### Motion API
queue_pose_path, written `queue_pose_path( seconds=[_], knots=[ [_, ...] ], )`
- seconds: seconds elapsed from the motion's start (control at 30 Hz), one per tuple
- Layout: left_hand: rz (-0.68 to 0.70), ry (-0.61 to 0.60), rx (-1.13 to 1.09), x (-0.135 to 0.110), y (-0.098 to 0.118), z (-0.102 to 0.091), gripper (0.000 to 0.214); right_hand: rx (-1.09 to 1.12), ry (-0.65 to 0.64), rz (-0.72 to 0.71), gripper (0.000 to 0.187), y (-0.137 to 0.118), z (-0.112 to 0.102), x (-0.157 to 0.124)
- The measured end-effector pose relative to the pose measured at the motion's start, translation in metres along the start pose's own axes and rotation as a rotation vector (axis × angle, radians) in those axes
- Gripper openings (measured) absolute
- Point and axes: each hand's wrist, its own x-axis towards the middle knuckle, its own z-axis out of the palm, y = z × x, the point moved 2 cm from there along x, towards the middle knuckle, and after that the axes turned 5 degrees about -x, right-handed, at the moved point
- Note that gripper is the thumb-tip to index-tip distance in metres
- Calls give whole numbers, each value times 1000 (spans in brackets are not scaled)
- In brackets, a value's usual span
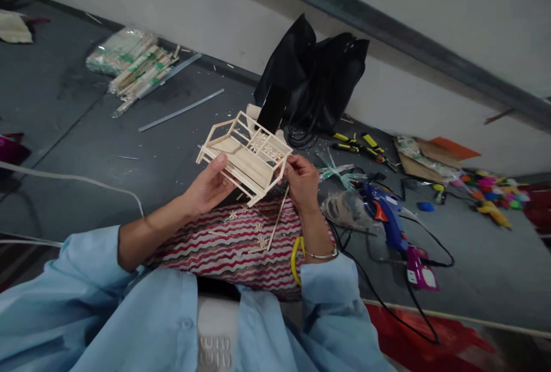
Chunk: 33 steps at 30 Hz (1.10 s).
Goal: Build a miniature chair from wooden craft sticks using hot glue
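Observation:
A miniature wooden bench, built of thin pale sticks with small flower shapes in its back, is held tilted above my lap. My left hand grips its front left side, thumb on top of the front edge and fingers underneath. At the bench's right end, the fingers of my right hand are pinched against the armrest; their tips are partly hidden. A thin wooden stick slants from below my right hand to the striped cloth on my lap. Small wooden flowers and stick pieces lie on that cloth.
On the grey table, a blue glue gun with black cables lies at right, near yellow-black pliers and colourful pompoms. Bundled wooden sticks and a metal strip lie at left. A black bag stands against the wall.

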Motion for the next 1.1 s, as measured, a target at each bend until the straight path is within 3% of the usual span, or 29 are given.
queue_pose_path(
  seconds=[0.2, 0.47, 0.73, 1.1],
  knots=[
    [-35, 53, -159, 0, -1, -1, 44, 66, 56, -11, 49, 6, 1, 3],
    [6, 135, -195, 7, 4, -5, 42, 126, 193, -107, 50, -4, -10, 6],
    [-20, 141, -205, 5, 10, 5, 50, 36, 82, -57, 36, -3, 6, -2],
    [-80, 129, -93, 0, 9, 8, 69, 1, -23, -45, 25, -5, 7, -8]
  ],
)
